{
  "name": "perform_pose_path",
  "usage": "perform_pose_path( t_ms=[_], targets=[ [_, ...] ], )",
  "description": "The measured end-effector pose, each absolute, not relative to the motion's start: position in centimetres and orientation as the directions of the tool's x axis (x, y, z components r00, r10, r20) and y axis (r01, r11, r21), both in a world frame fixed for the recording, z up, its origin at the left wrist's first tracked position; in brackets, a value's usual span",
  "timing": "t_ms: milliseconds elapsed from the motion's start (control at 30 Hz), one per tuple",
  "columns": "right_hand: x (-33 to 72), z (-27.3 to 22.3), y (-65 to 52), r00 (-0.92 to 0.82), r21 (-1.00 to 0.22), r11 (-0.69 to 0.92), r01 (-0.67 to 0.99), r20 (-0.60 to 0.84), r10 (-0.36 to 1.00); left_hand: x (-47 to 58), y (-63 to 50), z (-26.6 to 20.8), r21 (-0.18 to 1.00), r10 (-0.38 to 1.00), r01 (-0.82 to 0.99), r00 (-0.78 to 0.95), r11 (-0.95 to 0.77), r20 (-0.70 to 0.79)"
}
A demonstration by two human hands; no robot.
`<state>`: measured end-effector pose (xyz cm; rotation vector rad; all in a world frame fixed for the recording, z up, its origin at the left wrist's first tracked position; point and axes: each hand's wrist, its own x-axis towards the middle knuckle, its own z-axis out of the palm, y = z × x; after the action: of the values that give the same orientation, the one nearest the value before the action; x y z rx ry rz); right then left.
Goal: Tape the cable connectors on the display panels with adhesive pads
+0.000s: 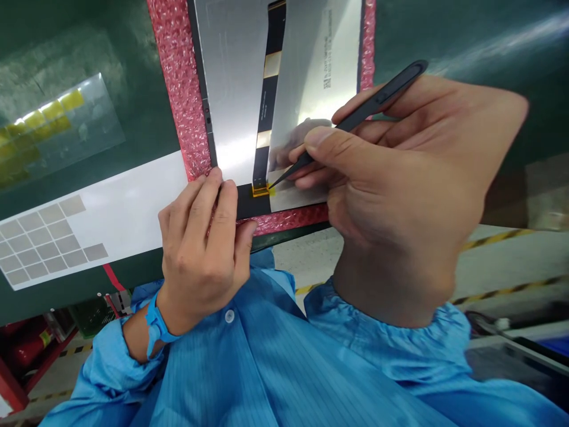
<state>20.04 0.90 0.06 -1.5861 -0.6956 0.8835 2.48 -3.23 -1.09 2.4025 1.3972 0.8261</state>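
A silvery display panel [235,107] lies on pink bubble wrap [175,71], with a black flex cable [267,107] running down its back. The cable's lower end meets an amber tape-like strip [261,191] near the panel's front edge. My right hand [395,160] is closed around black tweezers [355,115]. Their tip touches or hovers just beside the strip, by a small yellow piece; contact is hard to tell. My left hand [202,231] grips the panel's front left corner, fingers bent over it and thumb by the front edge. Its fingertips partly hide that corner and the wrap.
On the green mat [133,35], a white sheet [128,196] with grey square stickers lies at left. Behind it is a clear sheet [100,112] with yellow tape pieces. A blue wrist strap [155,326] circles my left wrist. The table's front edge runs close to my body.
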Motion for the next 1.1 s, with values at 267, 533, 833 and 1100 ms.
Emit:
perform_pose_path(
  t_ms=[267,533,833,1100],
  targets=[
    [20.23,0.03,0.70,0.538,-0.982,-0.187,-0.006,-0.161,0.828,2.50,-3.37,-1.09,0.473,0.862,0.724,0.377,-0.503,0.339],
    [20.16,-0.03,0.69,0.541,-0.980,-0.199,0.004,-0.165,0.825,2.41,-3.53,-1.22,0.451,0.854,0.730,0.385,-0.514,0.350],
    [20.14,0.14,0.42,0.512,-0.986,-0.159,0.060,-0.106,0.853,2.76,-3.42,-1.02,0.409,0.852,0.755,0.392,-0.513,0.347],
    [20.10,-0.04,0.51,0.528,-0.983,-0.173,0.061,-0.116,0.841,2.92,-3.36,-0.89,0.368,0.851,0.775,0.411,-0.515,0.326]
  ],
)
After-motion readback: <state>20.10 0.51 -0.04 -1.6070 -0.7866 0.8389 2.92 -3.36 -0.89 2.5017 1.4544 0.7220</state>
